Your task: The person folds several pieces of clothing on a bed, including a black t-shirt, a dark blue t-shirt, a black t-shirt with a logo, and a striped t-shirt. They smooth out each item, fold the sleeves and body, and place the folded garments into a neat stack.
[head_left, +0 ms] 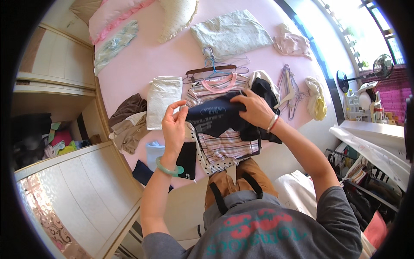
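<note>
Both of my hands hold a dark navy garment (217,115) with a pale print, raised over the other clothes; it is slightly blurred. My left hand (173,125) pinches its left edge between thumb and fingers. At the upper right edge, my right hand (255,108) grips the cloth with bent fingers. Under it lies a striped shirt (228,146) with a pink collar, spread on the bed. A white polka-dot garment (205,160) shows below and left of the striped shirt. Black clothing (264,93) is bunched beside my right hand.
Several hangers (212,67) lie above the striped shirt, more hangers (290,93) to the right. On the pink bed (129,75), folded white cloth (164,101), a black folded garment (187,157) and brown clothes (129,114) lie leftward. An open cupboard (56,108) stands left, a fan (382,65) right.
</note>
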`<state>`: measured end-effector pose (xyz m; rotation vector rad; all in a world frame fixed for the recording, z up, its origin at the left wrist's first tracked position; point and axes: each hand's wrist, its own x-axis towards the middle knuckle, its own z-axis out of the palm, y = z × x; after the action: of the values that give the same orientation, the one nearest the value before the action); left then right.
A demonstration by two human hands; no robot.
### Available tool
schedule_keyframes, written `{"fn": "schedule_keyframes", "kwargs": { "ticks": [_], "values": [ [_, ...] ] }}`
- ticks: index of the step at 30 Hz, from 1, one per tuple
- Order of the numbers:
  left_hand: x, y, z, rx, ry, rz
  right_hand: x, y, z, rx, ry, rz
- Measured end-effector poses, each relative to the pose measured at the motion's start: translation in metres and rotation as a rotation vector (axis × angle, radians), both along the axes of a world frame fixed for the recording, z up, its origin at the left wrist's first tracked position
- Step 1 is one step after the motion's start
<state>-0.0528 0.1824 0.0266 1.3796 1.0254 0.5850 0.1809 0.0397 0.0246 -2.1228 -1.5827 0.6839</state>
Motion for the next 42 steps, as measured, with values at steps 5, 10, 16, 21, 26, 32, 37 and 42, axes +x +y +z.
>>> {"fn": "schedule_keyframes", "kwargs": {
  "ticks": [5,10,16,21,26,32,37,42],
  "values": [
    [0.008,0.02,0.0,0.189,-0.039,0.05,0.01,0.032,-0.004,0.216,-0.248,0.041],
    [-0.004,-0.007,-0.037,0.192,0.0,0.077,0.005,0.013,-0.049,0.181,-0.225,0.05],
    [-0.05,-0.097,-0.186,-0.035,0.164,-0.003,-0.027,-0.055,-0.18,0.039,-0.171,0.132],
    [-0.083,-0.187,-0.256,-0.285,0.238,0.047,-0.058,-0.126,-0.249,-0.24,-0.119,0.196],
    [-0.103,-0.232,-0.268,-0.37,0.302,0.013,-0.065,-0.156,-0.254,-0.317,-0.104,0.336],
    [-0.091,-0.191,-0.27,-0.447,0.178,0.073,-0.042,-0.122,-0.26,-0.219,0.079,0.4],
    [-0.068,-0.116,-0.303,-0.534,0.256,0.122,-0.024,-0.071,-0.287,-0.244,0.05,0.222],
    [-0.049,-0.109,-0.326,-0.679,0.077,0.265,-0.022,-0.046,-0.299,-0.297,-0.073,-0.032]
  ]
}}
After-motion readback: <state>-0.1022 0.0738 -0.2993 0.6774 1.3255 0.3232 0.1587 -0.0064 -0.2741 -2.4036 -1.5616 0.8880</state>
